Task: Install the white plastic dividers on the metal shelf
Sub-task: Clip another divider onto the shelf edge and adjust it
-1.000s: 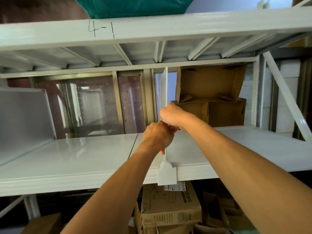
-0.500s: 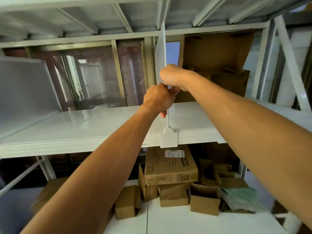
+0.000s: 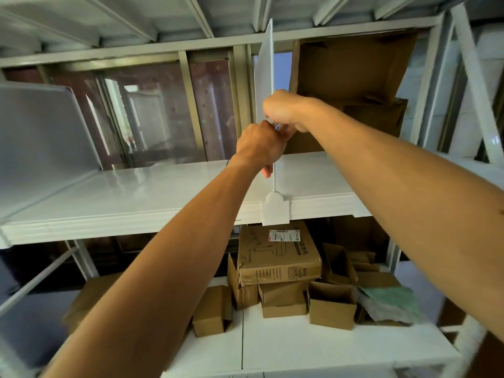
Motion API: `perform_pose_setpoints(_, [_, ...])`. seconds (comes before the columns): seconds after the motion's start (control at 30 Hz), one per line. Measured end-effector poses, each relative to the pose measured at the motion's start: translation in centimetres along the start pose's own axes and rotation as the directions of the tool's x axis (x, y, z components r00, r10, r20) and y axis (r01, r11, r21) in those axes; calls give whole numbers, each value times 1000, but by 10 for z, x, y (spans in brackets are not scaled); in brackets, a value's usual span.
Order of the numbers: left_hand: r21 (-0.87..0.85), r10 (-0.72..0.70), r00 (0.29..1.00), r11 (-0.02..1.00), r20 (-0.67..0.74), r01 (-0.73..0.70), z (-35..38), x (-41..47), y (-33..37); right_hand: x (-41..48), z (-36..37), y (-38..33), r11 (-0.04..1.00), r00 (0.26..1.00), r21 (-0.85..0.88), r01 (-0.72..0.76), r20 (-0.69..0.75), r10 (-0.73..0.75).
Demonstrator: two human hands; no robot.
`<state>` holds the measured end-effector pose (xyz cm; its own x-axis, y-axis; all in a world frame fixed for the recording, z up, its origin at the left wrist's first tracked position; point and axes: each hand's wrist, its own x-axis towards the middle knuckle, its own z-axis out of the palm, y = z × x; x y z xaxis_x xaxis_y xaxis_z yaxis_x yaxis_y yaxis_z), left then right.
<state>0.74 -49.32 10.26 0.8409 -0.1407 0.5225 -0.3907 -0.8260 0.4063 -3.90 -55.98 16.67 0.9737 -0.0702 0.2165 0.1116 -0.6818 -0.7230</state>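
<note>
A thin white plastic divider [image 3: 264,72] stands upright, edge-on, on the white metal shelf [image 3: 141,197]. Its top reaches the beam above, and its white foot clip [image 3: 275,210] hangs over the shelf's front lip. My left hand [image 3: 259,147] grips the divider's front edge at mid height. My right hand [image 3: 286,110] closes on the same edge just above it, the two hands touching. A second white divider [image 3: 41,137] leans at the shelf's left end.
Stacked brown cardboard boxes [image 3: 351,85] sit at the back right of the shelf, close to the divider. On the lower shelf [image 3: 300,347] lie several small cardboard boxes [image 3: 278,257] and a green cloth [image 3: 390,304]. A diagonal brace [image 3: 474,83] crosses the right side.
The view has tilted downward, showing more of the lower shelf and its boxes. Both hands keep their hold on the divider's front edge, which stays upright on the shelf.
</note>
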Motion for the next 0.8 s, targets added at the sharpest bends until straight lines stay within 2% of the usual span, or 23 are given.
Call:
perform_pose_setpoints(0.4, [7, -3, 1000, 1000, 7, 3, 5, 3, -3, 0, 2, 1, 1000, 1000, -29, 7, -5, -8])
perform_pose_setpoints(0.53, [-28, -45, 999, 999, 25, 45, 11, 6, -8, 1, 4, 4, 1000, 1000, -17, -7, -10, 7])
perform_pose_setpoints(0.7, [-7, -12, 998, 1000, 60, 12, 10, 8, -8, -1, 4, 2, 1000, 1000, -21, 3, -27, -4])
perform_pose_setpoints(0.8, [72, 30, 1000, 997, 5, -30, 12, 9, -10, 0, 6, 3, 1000, 999, -28, 5, -34, -6])
